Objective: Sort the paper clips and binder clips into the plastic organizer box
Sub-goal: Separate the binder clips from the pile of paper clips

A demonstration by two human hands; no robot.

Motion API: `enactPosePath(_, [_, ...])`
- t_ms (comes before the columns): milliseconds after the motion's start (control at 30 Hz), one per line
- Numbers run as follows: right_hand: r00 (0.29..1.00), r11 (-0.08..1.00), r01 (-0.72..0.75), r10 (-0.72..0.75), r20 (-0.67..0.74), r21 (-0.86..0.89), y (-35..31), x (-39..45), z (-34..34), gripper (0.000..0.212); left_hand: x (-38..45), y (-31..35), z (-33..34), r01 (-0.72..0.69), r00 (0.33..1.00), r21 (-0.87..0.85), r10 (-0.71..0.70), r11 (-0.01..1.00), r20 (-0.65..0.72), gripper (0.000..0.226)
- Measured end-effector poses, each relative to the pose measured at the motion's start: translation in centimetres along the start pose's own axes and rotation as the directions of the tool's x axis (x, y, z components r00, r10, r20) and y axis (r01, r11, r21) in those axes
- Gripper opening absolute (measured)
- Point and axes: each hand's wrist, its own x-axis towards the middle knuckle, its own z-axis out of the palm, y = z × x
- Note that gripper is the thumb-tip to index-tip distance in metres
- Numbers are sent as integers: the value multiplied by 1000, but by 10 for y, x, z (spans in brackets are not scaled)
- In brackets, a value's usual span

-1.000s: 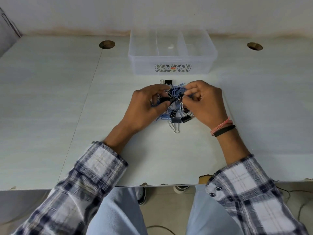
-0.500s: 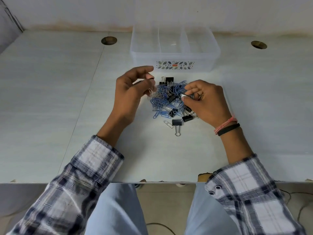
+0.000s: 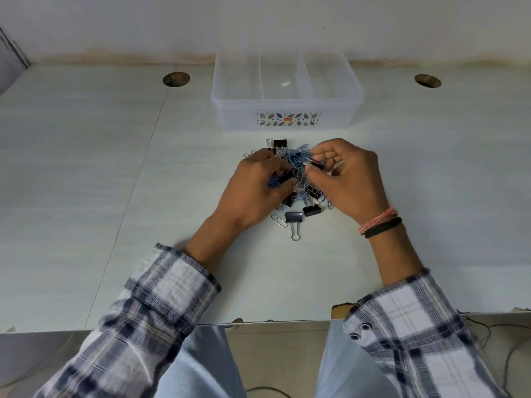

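Observation:
A heap of blue and silver paper clips mixed with black binder clips lies on the white table in front of the clear plastic organizer box. My left hand sits on the heap's left side, fingers curled round a black binder clip and some blue paper clips. My right hand is over the heap's right side and pinches a black binder clip between thumb and fingers. A loose binder clip with silver handles and a silver paper clip lie nearest me. The box's compartments look empty.
Two round cable holes are cut in the table at the back left and back right. The table's front edge runs just above my knees. A wall stands right behind the box.
My left hand, raised to the left of the heap half a second ago, has come back down onto it and closed on clips. My right hand stays at the heap's right side.

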Motion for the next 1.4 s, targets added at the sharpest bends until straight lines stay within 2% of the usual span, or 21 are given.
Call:
enactPosePath(133, [989,982,-86,103,-101,166,-4,2,-2,21,0,3,-6,-30,999,-28,29,999,-45,18])
enactPosePath(233, [971,908,-180,227,-81,379,-5,3,-6,23,1,12,-14,136,979,-273,-171,952,-107,10])
enactPosePath(267, [964,862,-201,259,-63,465,-6,4,-8,22,1,14,-18,218,954,-421,-283,880,-97,13])
enactPosePath(333, [952,777,-232,305,-27,585,-6,4,-11,20,1,15,-31,334,881,-681,-472,652,-20,24])
enactPosePath(367, [948,753,-246,318,-9,611,-8,3,-11,19,1,13,-38,371,839,-749,-543,549,18,27])
enactPosePath(400, [946,744,-257,323,4,617,-8,3,-10,18,1,8,-46,409,804,-755,-594,513,32,28])
enactPosePath(433, [947,745,-261,321,14,613,-10,3,-9,18,0,2,-52,451,787,-691,-617,564,9,30])
enactPosePath(467, [950,752,-260,312,21,606,-11,2,-8,17,-2,-5,-58,473,801,-557,-596,682,-50,34])
enactPosePath(500, [953,761,-255,301,25,596,-11,2,-7,17,-4,-13,-63,472,834,-380,-542,796,-100,39])
enactPosePath(567, [960,784,-245,280,26,571,-13,1,-5,18,-8,-27,-69,436,887,-85,-444,896,-129,42])
enactPosePath(700, [964,810,-237,266,24,536,-12,0,-2,19,-9,-45,-69,334,937,95,-320,938,-139,33])
enactPosePath(833, [972,839,-211,236,13,501,-10,-1,0,17,-11,-49,-63,278,959,272,-252,921,-126,26])
enactPosePath(900, [979,851,-182,203,9,493,-11,-1,3,16,-11,-42,-63,157,981,333,-107,930,-165,27])
enactPosePath(933, [984,854,-161,179,10,495,-12,-1,5,15,-10,-34,-62,83,985,257,-41,963,-167,27])
enactPosePath(967, [989,855,-137,150,15,500,-14,-2,7,16,-8,-22,-61,62,989,73,-51,995,-139,26])
enactPosePath(1000, [992,856,-116,121,22,504,-15,-3,8,17,-7,-9,-59,132,988,-173,-144,976,-60,27])
enactPosePath(1067, [996,850,-91,75,52,518,-17,-5,10,19,-5,8,-52,313,949,-560,-273,767,157,31])
enactPosePath(1100, [996,845,-84,54,73,528,-17,-6,10,20,-4,11,-49,347,938,-645,-267,681,222,31])
enactPosePath(1267, [988,844,-48,-39,150,534,-22,-9,7,21,-5,3,-40,316,949,-728,-197,608,247,27])
enactPosePath(1333, [986,845,-83,-9,169,529,-21,-8,-1,18,-6,1,-42,331,941,-772,-249,543,228,21])
enactPosePath(1400, [980,917,-68,-13,199,393,-15,-10,-12,13,-7,0,-46,347,923,-827,-319,442,216,15])
